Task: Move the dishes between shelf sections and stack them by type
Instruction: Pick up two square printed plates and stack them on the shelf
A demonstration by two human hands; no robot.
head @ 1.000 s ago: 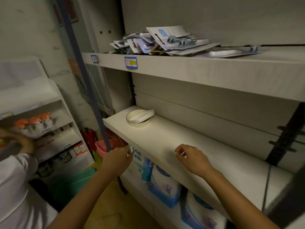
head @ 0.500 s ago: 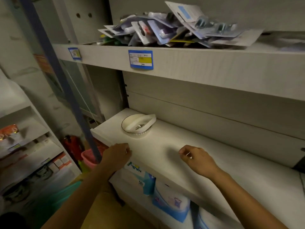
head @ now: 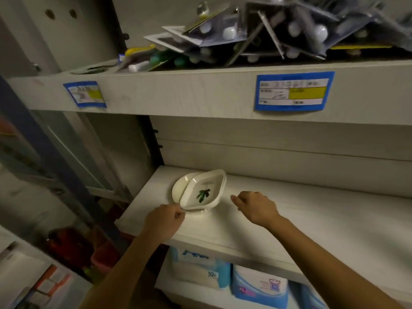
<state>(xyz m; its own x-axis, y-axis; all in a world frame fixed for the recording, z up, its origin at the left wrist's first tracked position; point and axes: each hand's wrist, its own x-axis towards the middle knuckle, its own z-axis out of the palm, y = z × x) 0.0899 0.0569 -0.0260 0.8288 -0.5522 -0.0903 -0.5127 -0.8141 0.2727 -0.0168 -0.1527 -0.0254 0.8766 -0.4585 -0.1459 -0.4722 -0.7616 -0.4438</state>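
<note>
Two glossy cream ceramic dishes sit at the left end of the middle shelf (head: 289, 221), a pale board with faint wood grain. A round plate (head: 180, 186) lies flat underneath; a leaf-shaped dish (head: 201, 192) with pointed ends and a green leaf print rests on it, tilted. Left hand (head: 163, 221) is just front-left of the dishes, grip narrow, fingertips touching the near rim; cannot tell which dish it pinches. Right hand (head: 256, 207) hovers just right of the dishes, fingers loosely curled, grip holding nothing. Above the dishes, blister packs (head: 256, 34) of clear plastic and card heap up, with blue-bordered price tags (head: 293, 91) on the shelf edge. Below, soft blue-white packs (head: 258, 286).
</note>
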